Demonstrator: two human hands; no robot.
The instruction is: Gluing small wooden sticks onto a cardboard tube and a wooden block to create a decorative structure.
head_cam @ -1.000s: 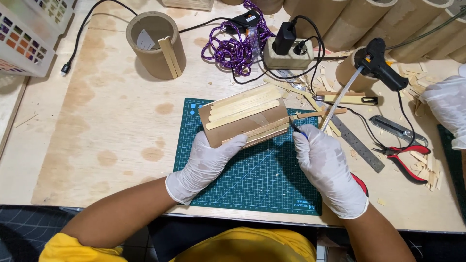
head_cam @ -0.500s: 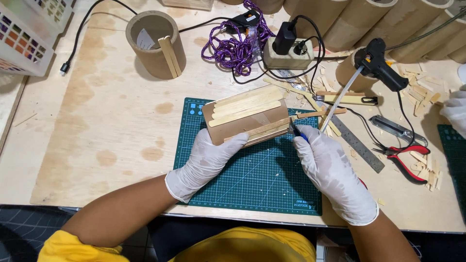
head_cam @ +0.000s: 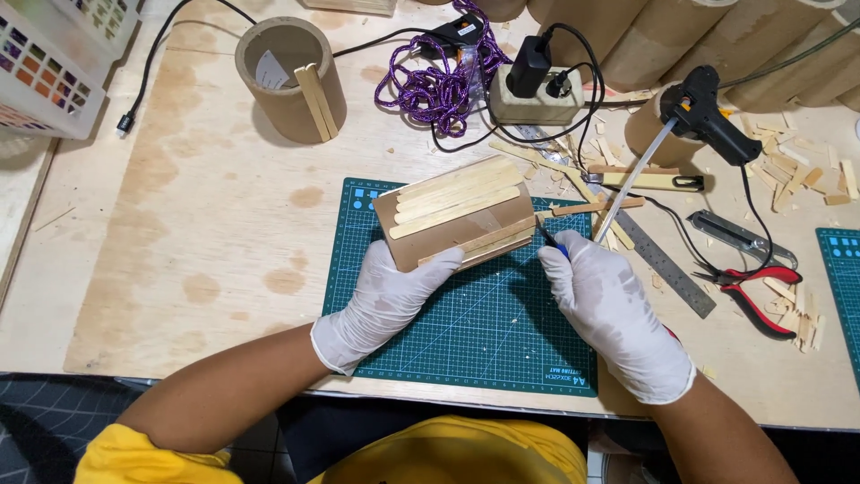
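Single view only, from a head-worn camera, looking steeply down, almost straight from above, onto a wooden table (head_cam: 179, 224). Set close, near enough for both forearms to enter from the bottom edge and for the left hand (head_cam: 385, 300) and right hand (head_cam: 609, 309) to sit just below mid-frame. Green cutting mat (head_cam: 466, 332) centred; far table edge cropped at the top, near edge and yellow shirt (head_cam: 448, 453) along the bottom. No second view for overlap.
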